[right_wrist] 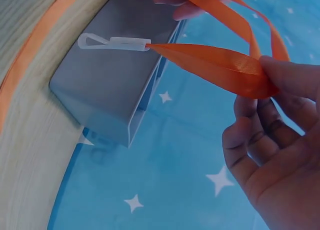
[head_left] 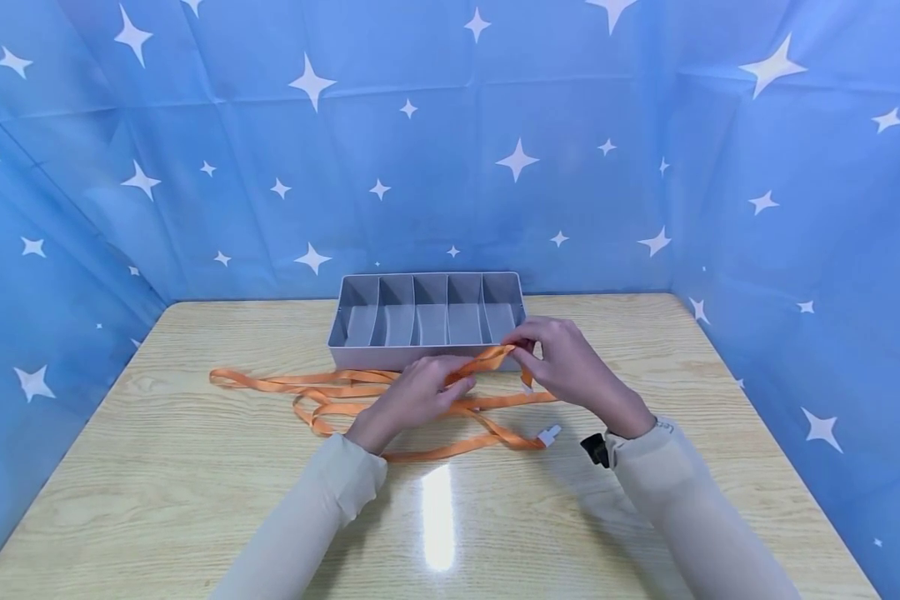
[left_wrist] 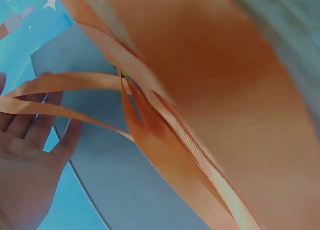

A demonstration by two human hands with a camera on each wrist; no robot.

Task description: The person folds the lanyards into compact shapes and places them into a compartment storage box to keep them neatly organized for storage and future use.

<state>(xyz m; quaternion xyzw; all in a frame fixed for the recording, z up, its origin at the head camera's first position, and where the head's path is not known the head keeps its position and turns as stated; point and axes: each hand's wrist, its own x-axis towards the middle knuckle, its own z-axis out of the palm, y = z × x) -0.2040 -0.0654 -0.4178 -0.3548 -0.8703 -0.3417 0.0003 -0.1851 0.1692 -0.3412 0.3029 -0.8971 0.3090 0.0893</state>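
Note:
Between my two hands runs an orange lanyard [head_left: 487, 360], held just in front of the grey box. My right hand [head_left: 566, 362] pinches a folded loop of it between thumb and fingers, as the right wrist view shows close up. From that fold hangs a short end with a white plastic clip [right_wrist: 127, 43]. Lower and to the left, my left hand [head_left: 423, 390] grips the strap between thumb and fingers. More orange lanyard strap [head_left: 285, 382] lies in loose loops on the table beneath and left of my hands. Another white clip [head_left: 549, 435] rests below my right hand.
A grey box [head_left: 420, 357] with several compartments in a row stands at the back of the wooden table [head_left: 195, 500]. Behind and beside the table hangs a blue star-patterned curtain [head_left: 420, 167]. A small black piece [head_left: 595, 450] sits at my right cuff.

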